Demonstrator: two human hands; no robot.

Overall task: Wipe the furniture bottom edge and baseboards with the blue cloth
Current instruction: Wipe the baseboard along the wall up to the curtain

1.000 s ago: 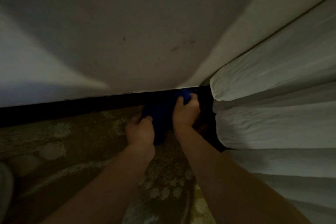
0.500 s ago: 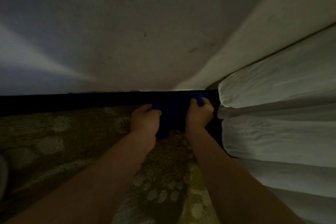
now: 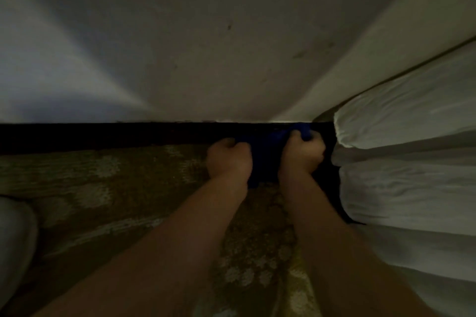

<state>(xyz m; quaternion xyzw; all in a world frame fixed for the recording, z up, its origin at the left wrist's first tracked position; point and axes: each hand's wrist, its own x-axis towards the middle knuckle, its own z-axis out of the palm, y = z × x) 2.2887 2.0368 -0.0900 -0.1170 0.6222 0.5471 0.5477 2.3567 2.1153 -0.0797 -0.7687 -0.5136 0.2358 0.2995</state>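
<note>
Both hands, left [image 3: 230, 159] and right [image 3: 302, 154], grip the blue cloth [image 3: 265, 154] stretched between them along the dark baseboard [image 3: 103, 136], the right hand nearer the bed [image 3: 412, 162].

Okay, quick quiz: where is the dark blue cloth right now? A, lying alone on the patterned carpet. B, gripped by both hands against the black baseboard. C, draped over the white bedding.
B: the left hand and right hand both grip the dark blue cloth against the black baseboard.
</note>
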